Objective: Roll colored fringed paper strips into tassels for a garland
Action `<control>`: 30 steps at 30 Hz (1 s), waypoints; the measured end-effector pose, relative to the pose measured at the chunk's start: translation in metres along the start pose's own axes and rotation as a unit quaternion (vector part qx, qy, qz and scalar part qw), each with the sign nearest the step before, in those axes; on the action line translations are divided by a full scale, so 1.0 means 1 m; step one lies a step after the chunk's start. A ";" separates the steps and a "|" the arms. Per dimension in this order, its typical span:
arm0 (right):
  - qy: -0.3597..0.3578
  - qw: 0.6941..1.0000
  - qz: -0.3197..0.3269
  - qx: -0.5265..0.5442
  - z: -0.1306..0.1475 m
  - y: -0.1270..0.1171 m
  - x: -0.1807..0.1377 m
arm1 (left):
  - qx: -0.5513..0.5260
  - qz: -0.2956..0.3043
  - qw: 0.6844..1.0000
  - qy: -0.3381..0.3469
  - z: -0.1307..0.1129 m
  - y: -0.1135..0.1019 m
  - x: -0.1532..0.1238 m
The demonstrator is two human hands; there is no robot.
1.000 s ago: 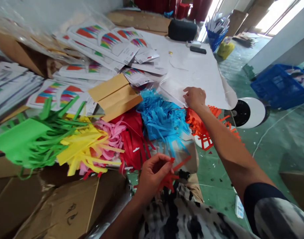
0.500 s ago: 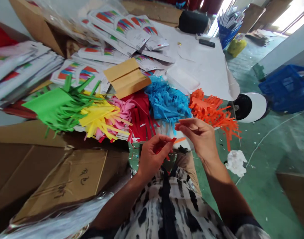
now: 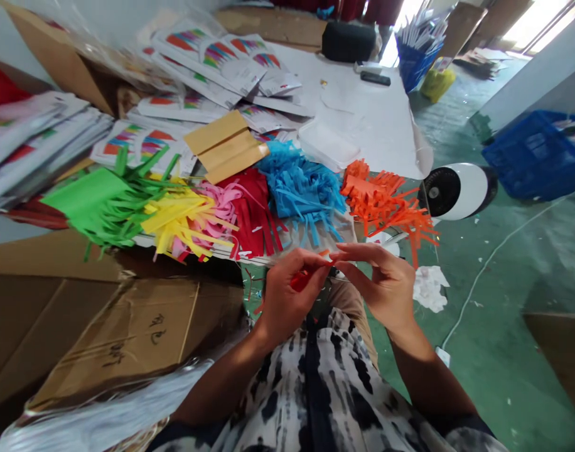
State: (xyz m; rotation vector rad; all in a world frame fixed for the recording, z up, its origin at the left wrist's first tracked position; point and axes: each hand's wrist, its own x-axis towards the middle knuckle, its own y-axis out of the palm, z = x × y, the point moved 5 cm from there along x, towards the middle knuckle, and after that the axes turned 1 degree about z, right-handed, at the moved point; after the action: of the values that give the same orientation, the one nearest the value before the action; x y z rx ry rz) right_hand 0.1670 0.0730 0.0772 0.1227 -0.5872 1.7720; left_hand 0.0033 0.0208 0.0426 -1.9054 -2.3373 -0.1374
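Note:
My left hand (image 3: 292, 295) is closed around red tissue paper (image 3: 299, 280), most of it hidden in the fist. Its thumb and forefinger pinch one end of the paper. Thumb and forefinger of my right hand (image 3: 384, 282) meet there too, pinching the tip of the same red paper. Just beyond the hands lie bunches of fringed paper on the table edge: red (image 3: 254, 216), blue (image 3: 306, 188) and orange (image 3: 386, 201). Further left are pink fringe (image 3: 221, 201), yellow fringe (image 3: 184, 216) and green fringe (image 3: 99, 201).
Printed white packets (image 3: 221, 63) are piled behind the fringes, beside a folded tan paper (image 3: 226, 147) and a clear plastic tray (image 3: 327, 144). A cardboard box (image 3: 150, 333) stands at lower left. On the floor at right are a white fan (image 3: 466, 191) and a blue crate (image 3: 532, 157).
My right hand has come down and in, so its fingertips now meet the left fingertips at the red paper. The view has shifted slightly to the right.

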 end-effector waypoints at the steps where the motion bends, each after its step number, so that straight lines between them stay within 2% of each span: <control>1: -0.010 1.000 0.001 -0.011 0.002 -0.001 -0.001 | 0.006 0.003 1.000 0.007 -0.001 0.001 0.000; 10: -0.054 0.998 -0.024 -0.032 0.009 -0.011 -0.010 | 0.079 0.015 0.994 0.070 -0.018 0.009 -0.002; 16: -0.023 0.999 -0.022 -0.016 0.007 -0.016 -0.017 | 0.089 0.027 0.993 0.078 -0.022 0.012 -0.005; 19: -0.032 0.999 -0.023 -0.028 0.009 -0.018 -0.019 | 0.091 0.035 0.991 0.089 -0.024 0.015 -0.007; 25: -0.030 0.999 -0.012 -0.029 0.009 -0.021 -0.024 | 0.051 0.036 0.997 0.049 -0.020 0.020 -0.012; 30: -0.036 0.995 0.017 -0.093 0.010 -0.019 -0.026 | 0.022 0.011 1.000 0.015 -0.017 0.021 -0.014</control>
State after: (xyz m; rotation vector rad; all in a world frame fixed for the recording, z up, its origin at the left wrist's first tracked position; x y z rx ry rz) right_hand 0.1902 0.0485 0.0820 0.0479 -0.8060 1.7412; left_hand 0.0275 0.0087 0.0567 -1.8964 -2.2803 -0.1107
